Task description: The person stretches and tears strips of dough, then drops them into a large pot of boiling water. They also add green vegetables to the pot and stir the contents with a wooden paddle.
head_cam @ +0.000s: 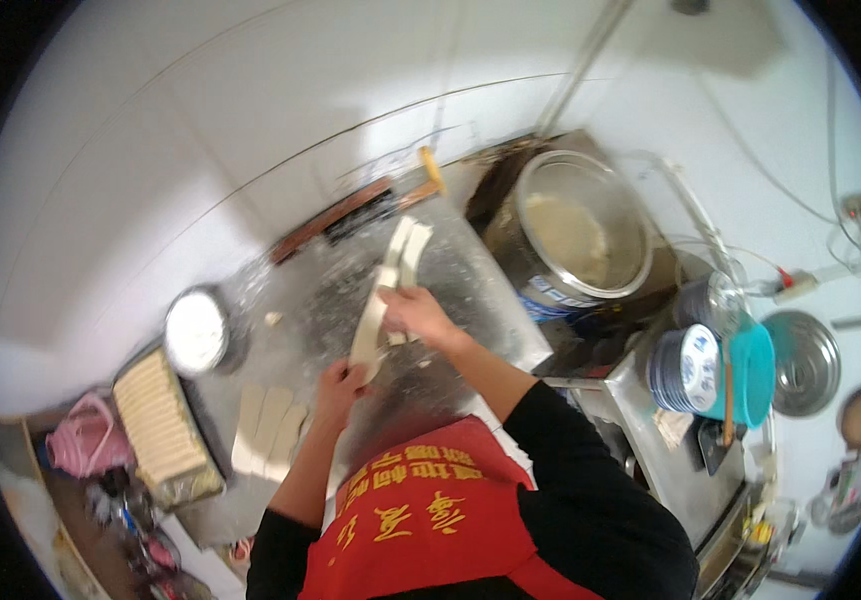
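A long flat strip of pale dough (367,330) slants across the floured metal worktop (310,292). At its near end my left hand (342,381) holds it between thumb and fingers. My right hand (409,313) is at the strip's upper right side, blurred, with its fingers at the dough; whether they grip it is unclear. Beyond that hand lie more dough strips (414,247), side by side. Left of my left forearm, several flat dough pieces (265,427) rest close together on the worktop. A small dough scrap (273,319) lies farther off.
At the left stand a bowl of white flour (196,332) and a tray of dough rolls (160,416). A large metal pot (580,225) with pale contents stands right of the worktop. Stacked patterned bowls (699,367) and a turquoise basin (757,375) are farther right. A wooden bar (329,217) lies along the wall.
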Demonstrator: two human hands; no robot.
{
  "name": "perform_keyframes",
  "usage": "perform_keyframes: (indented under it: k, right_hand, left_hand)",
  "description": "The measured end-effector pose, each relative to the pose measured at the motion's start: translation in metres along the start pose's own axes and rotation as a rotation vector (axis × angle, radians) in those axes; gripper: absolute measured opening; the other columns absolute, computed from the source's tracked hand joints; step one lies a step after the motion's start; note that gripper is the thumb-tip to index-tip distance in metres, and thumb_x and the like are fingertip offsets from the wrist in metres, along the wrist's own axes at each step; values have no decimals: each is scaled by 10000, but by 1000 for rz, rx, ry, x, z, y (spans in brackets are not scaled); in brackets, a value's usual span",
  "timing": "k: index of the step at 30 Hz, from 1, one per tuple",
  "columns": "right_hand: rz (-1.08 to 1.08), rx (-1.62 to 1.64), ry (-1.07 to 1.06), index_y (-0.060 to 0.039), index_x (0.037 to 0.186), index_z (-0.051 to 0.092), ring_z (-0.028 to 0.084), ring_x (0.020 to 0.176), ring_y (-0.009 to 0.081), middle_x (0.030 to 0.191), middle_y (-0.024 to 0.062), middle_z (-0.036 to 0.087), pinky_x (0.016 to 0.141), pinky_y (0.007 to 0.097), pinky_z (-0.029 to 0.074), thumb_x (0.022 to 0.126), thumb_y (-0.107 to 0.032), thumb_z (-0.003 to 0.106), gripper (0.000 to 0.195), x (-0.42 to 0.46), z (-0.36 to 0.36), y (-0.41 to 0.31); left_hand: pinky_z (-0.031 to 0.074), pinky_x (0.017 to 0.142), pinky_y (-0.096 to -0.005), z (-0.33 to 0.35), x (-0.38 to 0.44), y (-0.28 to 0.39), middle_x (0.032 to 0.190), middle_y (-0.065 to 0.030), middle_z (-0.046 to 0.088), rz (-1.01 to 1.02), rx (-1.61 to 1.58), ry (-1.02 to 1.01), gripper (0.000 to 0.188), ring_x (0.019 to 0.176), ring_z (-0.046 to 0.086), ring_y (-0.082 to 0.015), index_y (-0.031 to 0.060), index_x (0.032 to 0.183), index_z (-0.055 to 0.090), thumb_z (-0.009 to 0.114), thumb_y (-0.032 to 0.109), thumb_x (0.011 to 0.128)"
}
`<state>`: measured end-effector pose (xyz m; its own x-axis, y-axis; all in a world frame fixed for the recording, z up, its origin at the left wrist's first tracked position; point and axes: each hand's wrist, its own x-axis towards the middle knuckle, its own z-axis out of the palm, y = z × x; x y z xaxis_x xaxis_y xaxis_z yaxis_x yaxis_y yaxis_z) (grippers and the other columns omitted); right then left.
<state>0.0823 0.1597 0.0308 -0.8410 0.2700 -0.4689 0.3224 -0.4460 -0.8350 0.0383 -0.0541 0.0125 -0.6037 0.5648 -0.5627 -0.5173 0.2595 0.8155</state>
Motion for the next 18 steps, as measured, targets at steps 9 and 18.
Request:
perform_keyframes:
  k: [9,18]
  right_hand:
    - [424,502,44,17,1016,570,645,749,252,883,134,655,634,374,546,937,-181,538,216,27,24,111]
    - [195,501,6,35,1014,574,649,818,243,909,136,659,750,361,540,950,-146,495,208,89,-4,34]
  left_hand:
    - [436,472,-247,11,19,-27,706,-35,614,-222,-33,47,146,534,536,-88,13,889,628,687,139,842]
    - [372,414,-216,-9,-24,-6,626,-22,567,-175,-10,147,142,472,487,-66,1,863,641,659,141,873]
